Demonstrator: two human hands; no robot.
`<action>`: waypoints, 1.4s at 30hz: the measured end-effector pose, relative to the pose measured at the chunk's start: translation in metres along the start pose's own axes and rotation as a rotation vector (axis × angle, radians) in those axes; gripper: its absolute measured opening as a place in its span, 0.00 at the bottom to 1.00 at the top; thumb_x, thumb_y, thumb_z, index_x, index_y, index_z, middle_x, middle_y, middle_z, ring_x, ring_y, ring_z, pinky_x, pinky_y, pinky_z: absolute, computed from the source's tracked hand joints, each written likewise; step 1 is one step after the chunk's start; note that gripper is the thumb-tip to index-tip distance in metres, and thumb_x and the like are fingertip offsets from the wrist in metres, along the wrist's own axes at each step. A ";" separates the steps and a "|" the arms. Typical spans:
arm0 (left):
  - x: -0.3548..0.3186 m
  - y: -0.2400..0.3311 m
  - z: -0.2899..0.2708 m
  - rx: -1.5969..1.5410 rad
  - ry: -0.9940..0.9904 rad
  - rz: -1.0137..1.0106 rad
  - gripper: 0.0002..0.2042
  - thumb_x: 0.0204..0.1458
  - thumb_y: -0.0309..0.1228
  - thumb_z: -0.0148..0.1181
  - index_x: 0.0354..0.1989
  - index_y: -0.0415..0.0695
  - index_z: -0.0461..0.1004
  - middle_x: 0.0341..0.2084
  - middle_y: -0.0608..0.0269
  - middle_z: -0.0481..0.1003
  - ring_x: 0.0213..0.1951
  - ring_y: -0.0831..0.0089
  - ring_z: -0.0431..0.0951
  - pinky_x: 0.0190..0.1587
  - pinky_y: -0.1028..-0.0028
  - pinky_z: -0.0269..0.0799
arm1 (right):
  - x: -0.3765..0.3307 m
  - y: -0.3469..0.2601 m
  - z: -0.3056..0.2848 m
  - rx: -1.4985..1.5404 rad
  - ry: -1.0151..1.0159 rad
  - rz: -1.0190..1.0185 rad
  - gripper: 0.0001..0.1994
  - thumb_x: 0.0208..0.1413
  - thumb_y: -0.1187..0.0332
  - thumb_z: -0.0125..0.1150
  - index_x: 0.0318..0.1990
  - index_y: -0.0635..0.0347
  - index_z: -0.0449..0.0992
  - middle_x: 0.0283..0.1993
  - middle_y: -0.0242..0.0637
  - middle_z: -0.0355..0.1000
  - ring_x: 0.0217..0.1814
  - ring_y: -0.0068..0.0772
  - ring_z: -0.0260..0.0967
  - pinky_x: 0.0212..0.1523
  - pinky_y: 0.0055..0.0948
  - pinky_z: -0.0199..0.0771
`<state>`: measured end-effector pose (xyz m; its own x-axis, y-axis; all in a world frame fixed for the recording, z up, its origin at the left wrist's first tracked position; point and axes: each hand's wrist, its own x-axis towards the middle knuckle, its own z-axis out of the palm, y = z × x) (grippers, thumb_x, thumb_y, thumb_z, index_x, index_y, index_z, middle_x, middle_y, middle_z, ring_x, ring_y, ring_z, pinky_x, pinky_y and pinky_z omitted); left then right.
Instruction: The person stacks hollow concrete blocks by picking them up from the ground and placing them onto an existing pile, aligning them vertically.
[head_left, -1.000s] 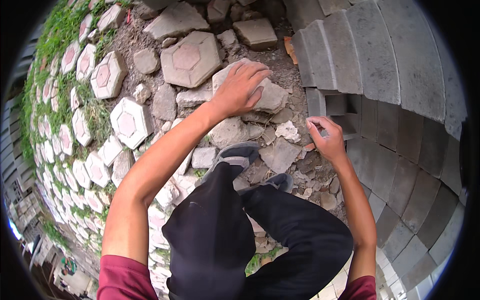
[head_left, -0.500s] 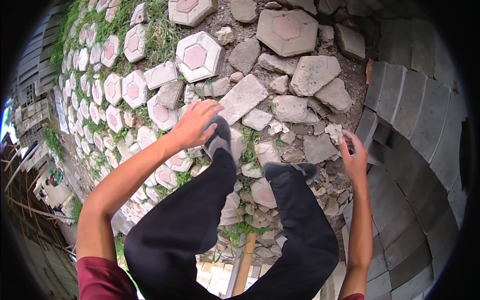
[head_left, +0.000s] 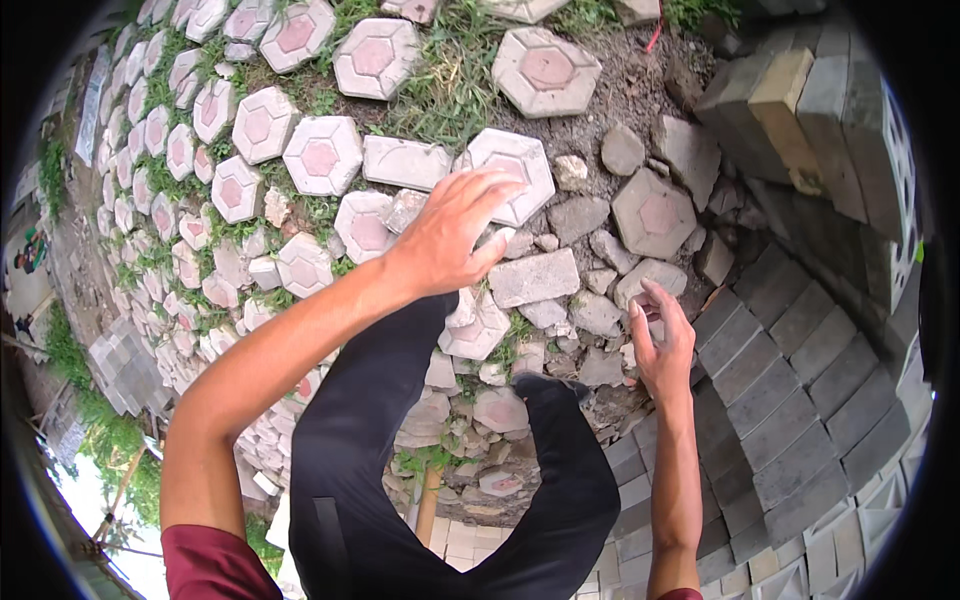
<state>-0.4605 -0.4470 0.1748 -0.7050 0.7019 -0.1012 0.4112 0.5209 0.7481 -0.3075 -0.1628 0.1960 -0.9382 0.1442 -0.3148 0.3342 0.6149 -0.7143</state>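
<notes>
My left hand (head_left: 455, 232) reaches out over the rubble with its fingers extended and nothing in them. Its fingertips overlap a hexagonal paver (head_left: 528, 165) with a pink centre; I cannot tell whether they touch it. Below that hand lies a pale rectangular block (head_left: 535, 278). My right hand (head_left: 664, 350) is raised with loosely curled fingers, thumb and forefinger apart, and no held thing shows. Just beyond its fingertips is a rounded grey stone (head_left: 650, 275), with another hexagonal paver (head_left: 654, 213) farther away.
Stacked grey paving blocks (head_left: 790, 360) rise on the right, beside taller upright blocks (head_left: 815, 120). Many hexagonal pavers (head_left: 322, 156) lie in grass on the left. Broken stones (head_left: 578, 218) cover the ground ahead, around my dark shoe (head_left: 550, 388).
My view has shifted forward and to the right. My right hand has moved off the small pale stone fragment it was at. My left hand now reaches farther over the pavers.
</notes>
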 end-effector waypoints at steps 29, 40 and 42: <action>-0.037 0.172 -0.347 -0.530 1.077 -0.704 0.16 0.54 0.25 0.55 0.52 0.36 0.70 0.50 0.50 0.72 0.54 0.57 0.72 0.59 0.66 0.65 | 0.178 -0.463 -0.084 0.250 -0.613 -0.025 0.11 0.62 0.69 0.58 0.47 0.67 0.77 0.38 0.38 0.79 0.40 0.24 0.76 0.44 0.26 0.75; -0.150 0.213 -0.422 -0.537 1.430 -0.883 0.15 0.56 0.26 0.55 0.51 0.36 0.71 0.48 0.49 0.73 0.52 0.55 0.73 0.56 0.63 0.68 | 0.151 -0.622 -0.068 0.155 -0.890 -0.122 0.14 0.64 0.65 0.57 0.47 0.69 0.75 0.39 0.35 0.77 0.39 0.21 0.73 0.42 0.23 0.74; -0.174 0.214 -0.437 -0.586 1.463 -0.925 0.15 0.57 0.27 0.55 0.52 0.39 0.70 0.49 0.51 0.73 0.51 0.57 0.73 0.52 0.63 0.69 | 0.140 -0.667 -0.054 0.171 -1.023 -0.127 0.14 0.64 0.65 0.56 0.48 0.69 0.75 0.41 0.37 0.77 0.40 0.24 0.74 0.43 0.26 0.75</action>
<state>-0.5025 -0.6696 0.6390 -0.5757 -0.7875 -0.2199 -0.3653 0.0071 0.9309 -0.6664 -0.5112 0.6620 -0.4693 -0.6884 -0.5531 0.3218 0.4500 -0.8331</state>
